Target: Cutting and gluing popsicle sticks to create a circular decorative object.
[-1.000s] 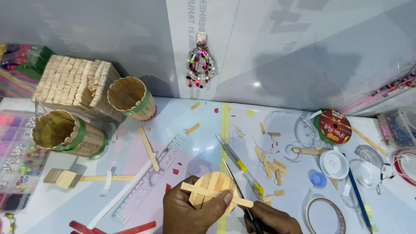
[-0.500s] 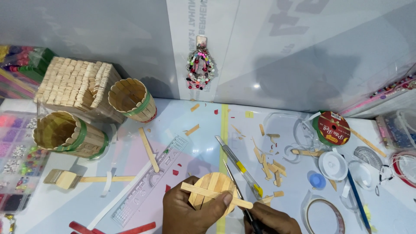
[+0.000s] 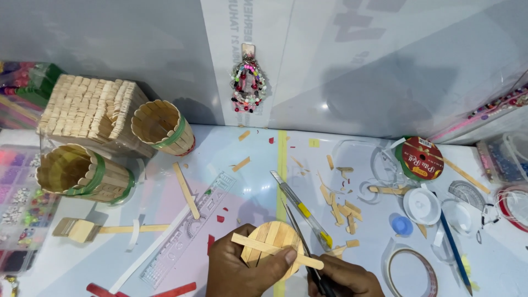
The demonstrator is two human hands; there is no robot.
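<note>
A stick disc (image 3: 273, 242) with 1 crossbar (image 3: 275, 251) is gripped by the left hand (image 3: 242, 272); scissors (image 3: 301, 242) are clasped in the right hand (image 3: 346, 279) just beside it; trimming seems unfinished.

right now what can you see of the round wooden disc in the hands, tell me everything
The round wooden disc looks made of flat pale craft sticks laid side by side, their ends trimmed into a curve. A single longer stick lies slantwise across its face and juts past both edges. The left hand holds it from below, thumb pressed on the cross stick. The right hand holds a thin dark tool whose tip lies beside the disc's right edge. The disc's lower part is hidden by the fingers.
</note>
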